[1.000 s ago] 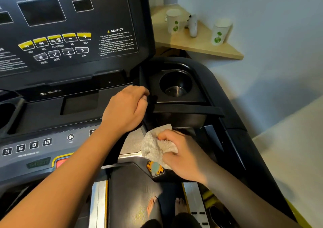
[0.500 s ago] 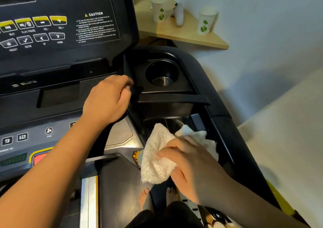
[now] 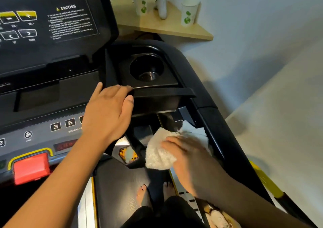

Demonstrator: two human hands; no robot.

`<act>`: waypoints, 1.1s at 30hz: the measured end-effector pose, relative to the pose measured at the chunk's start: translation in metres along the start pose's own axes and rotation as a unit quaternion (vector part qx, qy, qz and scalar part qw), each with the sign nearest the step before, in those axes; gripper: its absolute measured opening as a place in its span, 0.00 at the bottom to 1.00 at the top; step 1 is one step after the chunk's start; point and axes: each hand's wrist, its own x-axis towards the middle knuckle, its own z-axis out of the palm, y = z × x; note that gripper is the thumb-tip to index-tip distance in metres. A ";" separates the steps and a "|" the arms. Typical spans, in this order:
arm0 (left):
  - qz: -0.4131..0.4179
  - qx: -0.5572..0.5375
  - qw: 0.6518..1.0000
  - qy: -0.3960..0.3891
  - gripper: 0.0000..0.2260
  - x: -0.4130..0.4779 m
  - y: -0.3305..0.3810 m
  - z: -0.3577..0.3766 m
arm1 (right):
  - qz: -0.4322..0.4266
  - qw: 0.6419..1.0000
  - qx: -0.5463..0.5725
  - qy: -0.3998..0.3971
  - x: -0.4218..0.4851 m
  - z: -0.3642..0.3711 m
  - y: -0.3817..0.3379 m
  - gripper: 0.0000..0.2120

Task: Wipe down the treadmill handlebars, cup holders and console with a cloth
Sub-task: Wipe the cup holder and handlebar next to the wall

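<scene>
The black treadmill console fills the upper left, with its button panel below. A round cup holder sits in the black tray to the right of the console. My left hand rests on the tray's front left corner, its fingers bent over the edge. Lower right, my right hand, blurred, holds a white cloth against the inner side of the black right handlebar under the cup holder tray.
A red stop button sits at the lower left. A wooden corner shelf behind the treadmill carries two paper cups and a white object. My bare feet stand on the belt below. The wall is to the right.
My right hand carried the cloth from the silver panel rightward under the cup holder tray toward the right handlebar. My left hand loosened from a curled grip. The view shifted right.
</scene>
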 end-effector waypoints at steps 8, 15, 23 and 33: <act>0.006 0.004 1.000 -0.008 0.22 -0.001 -0.003 -0.002 | -0.021 0.978 -0.133 -0.158 0.032 -0.037 0.026 0.28; 0.005 -0.007 1.000 -0.016 0.25 -0.002 -0.005 -0.001 | -0.069 0.963 -0.258 -0.039 0.066 -0.032 0.040 0.31; -0.002 -0.036 0.999 0.010 0.21 -0.004 -0.004 -0.001 | -0.022 0.959 -0.222 -0.172 0.065 -0.017 0.054 0.20; 0.001 -0.030 1.000 0.008 0.23 -0.004 -0.003 -0.002 | -0.009 0.862 -0.376 -0.340 0.152 0.040 0.045 0.14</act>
